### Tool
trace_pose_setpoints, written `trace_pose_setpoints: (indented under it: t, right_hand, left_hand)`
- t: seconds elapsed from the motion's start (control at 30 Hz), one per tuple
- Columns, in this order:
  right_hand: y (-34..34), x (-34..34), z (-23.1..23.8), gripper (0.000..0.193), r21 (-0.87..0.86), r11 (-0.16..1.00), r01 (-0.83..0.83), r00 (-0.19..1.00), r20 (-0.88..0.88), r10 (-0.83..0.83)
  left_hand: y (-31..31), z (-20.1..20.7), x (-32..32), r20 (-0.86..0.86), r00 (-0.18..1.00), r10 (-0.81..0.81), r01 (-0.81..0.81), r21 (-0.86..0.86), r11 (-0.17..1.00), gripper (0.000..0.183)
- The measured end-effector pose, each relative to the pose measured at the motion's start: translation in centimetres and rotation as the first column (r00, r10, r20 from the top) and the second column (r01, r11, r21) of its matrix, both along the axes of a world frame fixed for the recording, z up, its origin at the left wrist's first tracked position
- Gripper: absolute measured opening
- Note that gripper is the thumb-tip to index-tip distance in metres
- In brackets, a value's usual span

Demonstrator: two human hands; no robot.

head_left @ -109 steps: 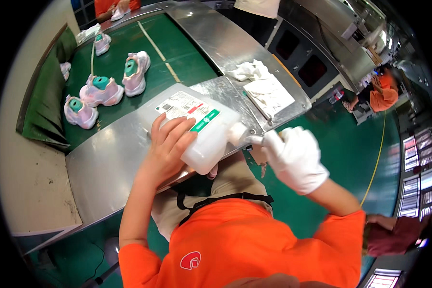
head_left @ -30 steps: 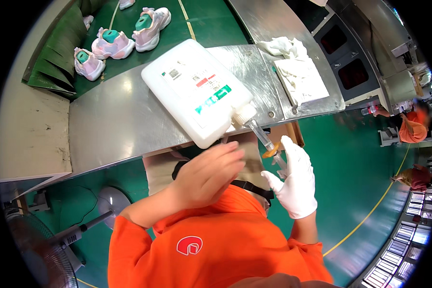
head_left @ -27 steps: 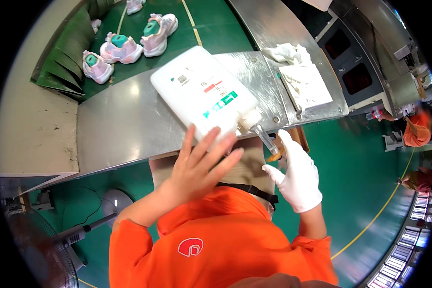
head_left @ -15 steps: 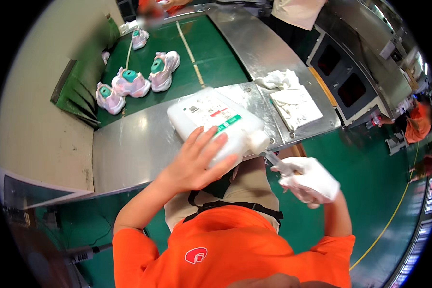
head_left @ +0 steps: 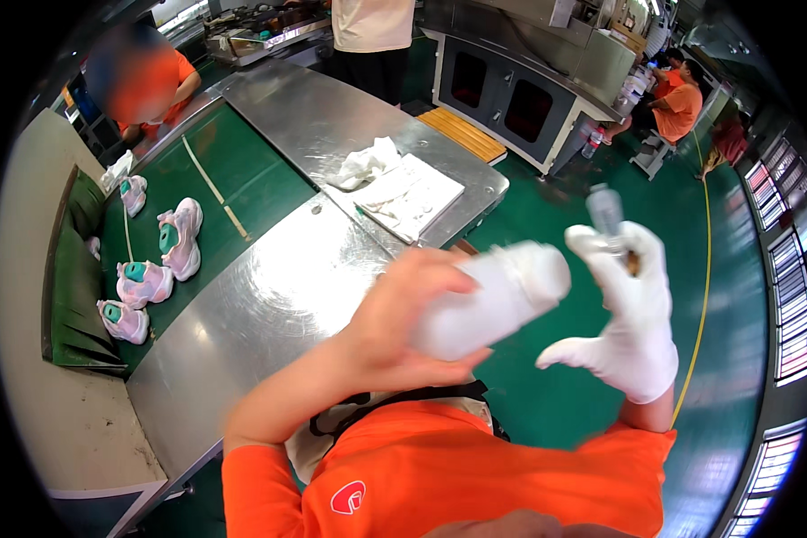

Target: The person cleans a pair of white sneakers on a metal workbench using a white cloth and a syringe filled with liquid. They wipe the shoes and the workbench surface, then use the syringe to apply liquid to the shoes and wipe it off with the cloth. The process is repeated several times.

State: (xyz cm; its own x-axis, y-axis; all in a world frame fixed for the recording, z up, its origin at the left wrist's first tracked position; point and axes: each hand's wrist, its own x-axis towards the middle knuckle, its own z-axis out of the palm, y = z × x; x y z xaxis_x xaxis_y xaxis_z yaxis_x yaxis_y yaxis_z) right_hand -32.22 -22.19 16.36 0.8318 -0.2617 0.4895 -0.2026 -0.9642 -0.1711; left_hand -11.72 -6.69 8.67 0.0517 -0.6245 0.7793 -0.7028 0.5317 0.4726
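My bare left hand (head_left: pixel 394 327) is wrapped round a white plastic jug (head_left: pixel 480 309), lifted in front of my body. The jug is tilted, with its round white neck end toward the right, and motion blurs it. To its right, my white-gloved right hand (head_left: pixel 632 314) holds a small clear tube-like bottle (head_left: pixel 605 211) upright between its fingers; something brown shows at its lower end. The thumb of that hand is spread away toward the jug without touching it. Whether the jug has a cap on cannot be made out.
A steel bench (head_left: pixel 269 287) borders a green conveyor belt (head_left: pixel 242 179) bearing several pink-and-white sneakers (head_left: pixel 179 242). White cloths (head_left: pixel 368 166) and a folded white pad (head_left: pixel 412 197) lie on the bench. A person (head_left: pixel 152 81) works across the belt; others sit at far right.
The jug has left the bench, raised in my left hand. My right hand has risen with the clear bottle, now upright. My view has swung to the right.
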Motion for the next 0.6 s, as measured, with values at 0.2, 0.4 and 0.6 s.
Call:
trace_pose_setpoints:
  t: [0.2,0.4,0.6]
  right_hand:
    - [-4.1,1.1,-6.4,0.071,0.053,0.998,-0.015,0.841,-0.54,0.041]
    - [-7.1,-0.1,-14.8,0.056,0.322,0.916,0.242,0.758,-0.651,0.029]
    - [-8.2,2.6,-21.6,0.059,0.273,0.858,0.436,0.648,-0.756,-0.089]
  left_hand:
    - [-6.8,-7.5,-4.1,-0.075,0.972,-0.223,0.232,0.152,0.961,0.06]
    - [-10.0,-13.8,-4.7,-0.222,0.926,-0.306,0.371,0.379,0.848,0.057]
    - [-9.6,-17.2,-2.6,-0.231,0.973,-0.021,0.154,0.575,0.803,0.053]
